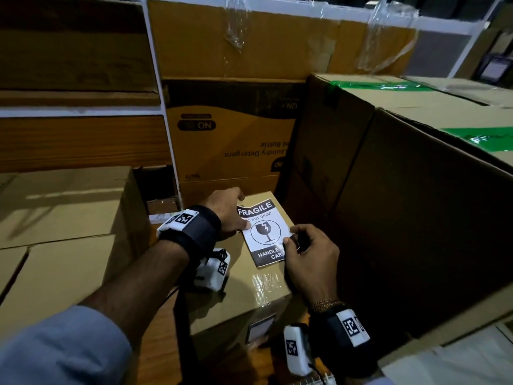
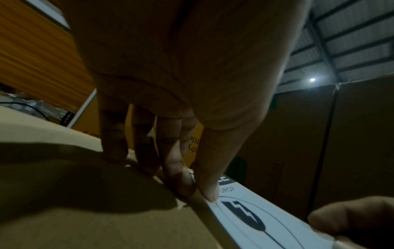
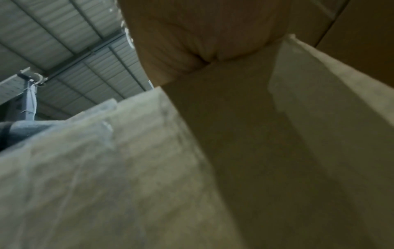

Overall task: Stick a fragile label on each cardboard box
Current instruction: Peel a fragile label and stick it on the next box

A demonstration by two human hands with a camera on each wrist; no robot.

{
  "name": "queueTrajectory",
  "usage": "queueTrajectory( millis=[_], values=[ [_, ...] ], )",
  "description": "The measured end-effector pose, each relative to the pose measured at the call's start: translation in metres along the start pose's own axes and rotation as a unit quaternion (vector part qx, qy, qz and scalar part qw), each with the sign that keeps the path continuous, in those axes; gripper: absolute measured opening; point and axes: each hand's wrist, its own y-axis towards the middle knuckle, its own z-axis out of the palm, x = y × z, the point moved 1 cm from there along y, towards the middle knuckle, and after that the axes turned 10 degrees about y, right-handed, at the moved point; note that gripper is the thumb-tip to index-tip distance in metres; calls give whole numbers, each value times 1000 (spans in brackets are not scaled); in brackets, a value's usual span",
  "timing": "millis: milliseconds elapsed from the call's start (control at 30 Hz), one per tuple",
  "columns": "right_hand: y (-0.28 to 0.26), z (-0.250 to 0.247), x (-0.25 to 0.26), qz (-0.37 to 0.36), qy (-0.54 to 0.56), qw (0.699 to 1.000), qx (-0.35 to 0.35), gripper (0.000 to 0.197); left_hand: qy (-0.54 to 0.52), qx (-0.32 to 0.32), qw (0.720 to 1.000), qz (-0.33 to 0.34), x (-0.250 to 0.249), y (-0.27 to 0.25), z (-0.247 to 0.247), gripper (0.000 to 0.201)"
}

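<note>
Fragile label: lies printed side up on the top face of the small cardboard box, slightly skewed to the box edges. In the left wrist view its near edge looks a little raised off the cardboard — likely not yet pressed flat.

Left hand: grip spread, fingers straight. The fingertips press down on the left edge of the label, pinning it to the box top.

Right hand: thumb and forefinger pinch the right edge of the label near its lower corner. Whether they hold the label itself or a backing strip cannot be told. The right wrist view shows only blurred cardboard and palm.

Step in hand: judged to be laying down and smoothing one label on this box.

Done so far: one label positioned on the small box; no other fragile label is visible on any box.

Left to do: press this label flat, then label the rest — the tall boxes at right, the low boxes at left and the printed carton behind carry none on the faces shown.

Progress estimate: early.
</note>
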Motion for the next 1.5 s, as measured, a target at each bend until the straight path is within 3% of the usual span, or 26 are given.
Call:
queueTrajectory(
  millis=[600, 1067, 1267, 1367, 1500],
  values=[
    [-1, 5, 1, -13, -40, 999, -7, 20, 51, -10, 998, 25, -2, 5, 6, 79],
    [-4, 10, -1, -31, -65, 997, -5, 21, 56, -7, 998, -22, -3, 5, 7, 69],
    [-4, 11, 1, -20, -67, 998, -4, 23, 53, -9, 997, -50, -3, 1, 3, 78],
    [-4, 12, 1, -20, -69, 997, -5, 23, 47, -27, 998, -33, -5, -2, 0, 82],
    [-5, 11, 3, -21, -83, 996, -6, 24, 75, -35, 996, 18, -18, -9, -1, 64]
  ],
)
